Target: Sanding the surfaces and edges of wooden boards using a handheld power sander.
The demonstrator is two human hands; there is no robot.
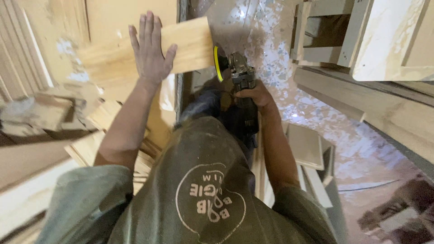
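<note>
Head view: left hand (150, 49) flat, fingers spread, pressing down on pale rectangular wooden board (190, 45) lying on bench (104, 18). Board end overhangs bench edge. Right hand (255, 96) wrapped around dark handheld power sander with yellow-rimmed round pad (236, 71); pad face meets board's end grain. Judgement: keep pad square to end face, light even pressure, sweep along edge to avoid gouging. Keep left fingers back from overhanging end. Dusty speckled floor (280, 54) below; stacked pale wood panels (312, 144) near right forearm.
</note>
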